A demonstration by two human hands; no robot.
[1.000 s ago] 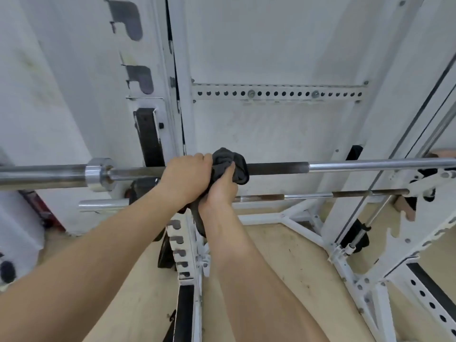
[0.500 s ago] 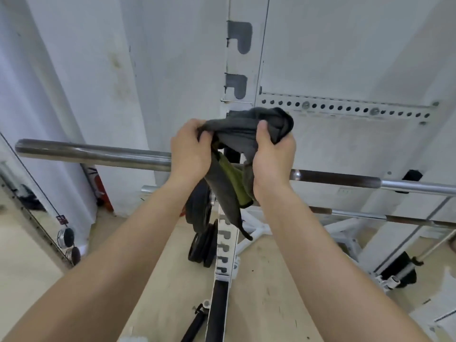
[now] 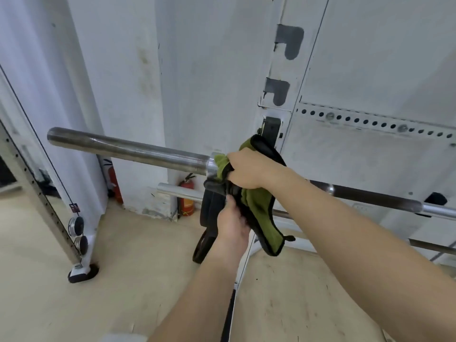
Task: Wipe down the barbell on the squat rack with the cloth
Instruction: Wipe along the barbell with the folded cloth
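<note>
The steel barbell (image 3: 128, 148) lies across the white squat rack (image 3: 283, 77), its thick sleeve pointing left and its thin dark shaft running off to the right. A green and dark grey cloth (image 3: 259, 201) is bunched around the bar at the sleeve's collar. My right hand (image 3: 249, 169) grips the cloth on top of the bar. My left hand (image 3: 233, 224) holds the cloth's lower folds just beneath the bar. The collar and the bar under the cloth are mostly hidden.
A second bar (image 3: 177, 191) sits lower on the rack behind. Black weight plates (image 3: 209, 213) hang below the hands. A red fire extinguisher (image 3: 186, 196) stands by the wall. A mirror frame with small plates (image 3: 76, 225) stands at the left on the wooden floor.
The cloth has come down from above the bar onto the sleeve collar. My right hand now presses it on top and my left hand has dropped below. The view has shifted left.
</note>
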